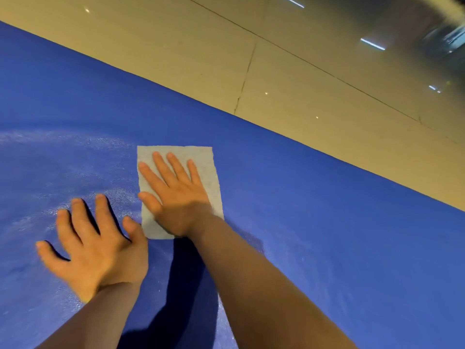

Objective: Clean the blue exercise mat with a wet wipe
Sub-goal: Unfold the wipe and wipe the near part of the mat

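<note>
Light: I see warm, fairly bright light, with glare spots on the glossy floor tiles (302,79).
Shadows: dark forearm shadows on the blue mat (327,222).
Blur: top right corner smeared.

Flat wet wipe (201,162) on blue mat (327,235)

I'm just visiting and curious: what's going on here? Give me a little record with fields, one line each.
setting: blue exercise mat lying on a beige tiled floor
tool: wet wipe, spread flat on the mat
right hand: flat on the wipe, fingers straight, pressing it down
left hand: fingers spread over the bare mat beside the wipe
mat surface: damp, shiny streaks left of the wipe; the part right of it looks dry
</note>
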### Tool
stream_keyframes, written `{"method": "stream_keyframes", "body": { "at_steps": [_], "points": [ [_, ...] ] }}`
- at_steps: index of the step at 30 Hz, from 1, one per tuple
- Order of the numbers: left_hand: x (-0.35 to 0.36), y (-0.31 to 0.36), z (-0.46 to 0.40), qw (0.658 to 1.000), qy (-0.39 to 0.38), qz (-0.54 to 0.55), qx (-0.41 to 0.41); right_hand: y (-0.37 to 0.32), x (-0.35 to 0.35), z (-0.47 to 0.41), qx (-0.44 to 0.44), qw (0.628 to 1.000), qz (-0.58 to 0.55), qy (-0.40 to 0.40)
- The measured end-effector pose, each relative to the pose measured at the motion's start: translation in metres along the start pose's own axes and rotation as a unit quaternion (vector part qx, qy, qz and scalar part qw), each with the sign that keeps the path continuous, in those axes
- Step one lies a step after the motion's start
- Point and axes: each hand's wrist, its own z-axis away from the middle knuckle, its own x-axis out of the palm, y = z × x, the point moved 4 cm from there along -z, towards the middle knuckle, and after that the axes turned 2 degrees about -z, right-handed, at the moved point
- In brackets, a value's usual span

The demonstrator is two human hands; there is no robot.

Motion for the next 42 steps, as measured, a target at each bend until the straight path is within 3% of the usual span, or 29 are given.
{"method": "stream_keyframes", "body": {
  "at_steps": [2,5,9,13,15,17,19,21,23,26,28,31,33,35,37,39,42],
  "points": [
    [0.000,0.001,-0.003,0.999,-0.026,0.021,-0.020,0.024,-0.009,0.033,0.023,1.000,-0.004,0.011],
    [-0.001,0.001,-0.004,0.999,-0.033,0.022,-0.026,0.105,-0.029,0.111,0.194,0.981,0.008,-0.017],
    [-0.006,0.003,-0.002,0.999,-0.018,0.025,-0.010,0.192,-0.053,0.230,0.463,0.885,0.037,0.035],
    [-0.008,0.005,0.000,1.000,-0.010,0.016,-0.014,0.165,-0.042,0.243,0.617,0.782,-0.040,0.079],
    [-0.007,0.004,-0.001,1.000,-0.013,0.005,-0.012,0.132,-0.030,0.211,0.602,0.795,-0.039,0.069],
    [-0.005,0.003,-0.002,1.000,-0.021,-0.004,-0.007,0.087,-0.012,0.172,0.482,0.875,-0.020,0.035],
    [-0.004,0.002,-0.001,1.000,-0.022,-0.004,-0.009,0.033,0.001,0.139,0.301,0.953,-0.023,0.014],
    [-0.004,0.003,-0.001,1.000,-0.020,-0.001,-0.006,0.002,0.005,0.124,0.174,0.984,-0.037,-0.006],
    [-0.005,0.003,-0.002,1.000,-0.020,0.008,-0.006,0.006,-0.001,0.121,0.140,0.989,-0.054,-0.017],
    [-0.004,0.001,-0.004,1.000,-0.018,0.000,-0.009,0.050,-0.013,0.123,0.163,0.986,-0.022,-0.028],
    [-0.002,0.000,-0.004,1.000,-0.002,-0.028,0.002,0.096,-0.020,0.135,0.250,0.968,0.002,-0.022],
    [0.000,-0.001,-0.001,0.998,0.031,-0.054,0.014,0.177,-0.038,0.188,0.429,0.903,0.011,0.014],
    [0.002,-0.001,0.000,0.998,0.030,-0.058,0.020,0.219,-0.047,0.231,0.517,0.855,0.038,-0.006],
    [0.002,-0.001,-0.001,0.997,0.028,-0.064,0.019,0.225,-0.048,0.249,0.567,0.822,0.045,-0.032],
    [0.002,-0.001,-0.002,0.998,0.014,-0.065,0.019,0.199,-0.044,0.236,0.609,0.793,0.004,0.018],
    [0.002,0.000,-0.002,0.999,-0.009,-0.040,0.012,0.162,-0.040,0.199,0.589,0.806,-0.002,0.058],
    [-0.001,0.001,-0.003,1.000,-0.025,-0.018,-0.003,0.098,-0.018,0.137,0.463,0.884,0.050,0.042]
  ]
}}
